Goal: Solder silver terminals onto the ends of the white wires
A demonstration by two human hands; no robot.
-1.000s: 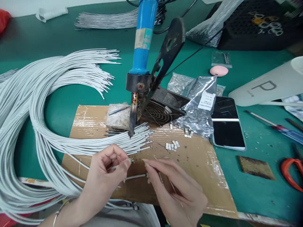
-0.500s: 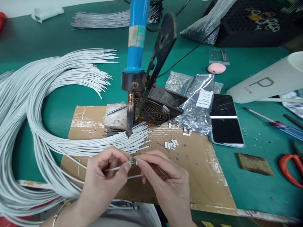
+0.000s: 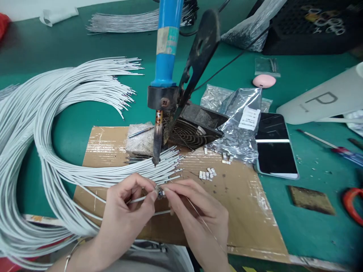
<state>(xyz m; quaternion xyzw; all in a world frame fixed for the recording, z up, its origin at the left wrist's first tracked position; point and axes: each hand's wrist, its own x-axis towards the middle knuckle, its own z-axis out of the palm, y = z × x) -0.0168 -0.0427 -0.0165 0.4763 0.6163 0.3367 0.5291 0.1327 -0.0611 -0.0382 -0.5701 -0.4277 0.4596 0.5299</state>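
Note:
My left hand (image 3: pixel 124 215) is closed in a pinch on a white cable (image 3: pixel 137 200), close to its end. My right hand (image 3: pixel 198 217) meets it fingertip to fingertip, pinched on a small white piece (image 3: pixel 163 193) at the cable end; the fingers cover most of the joint. A thin wire (image 3: pixel 202 222) runs across the right hand and down past its wrist. Just above the fingers hangs the dark tip of a blue-handled soldering iron (image 3: pixel 167 53), clamped in a black stand (image 3: pixel 198 56) and apart from both hands.
Bundles of white cables (image 3: pixel 42 143) curve over the left side. Small metal-like pieces (image 3: pixel 207 173) lie on the cardboard (image 3: pixel 249 226). To the right are a plastic bag (image 3: pixel 241 139), a phone (image 3: pixel 275 147), a brown pad (image 3: pixel 311 200), a screwdriver (image 3: pixel 344 152), scissors (image 3: pixel 353 204) and a tilted white cup (image 3: pixel 320 96).
The head view has shifted slightly, so the bench items on the right sit further right. Both hands keep the same pinch at the cable end.

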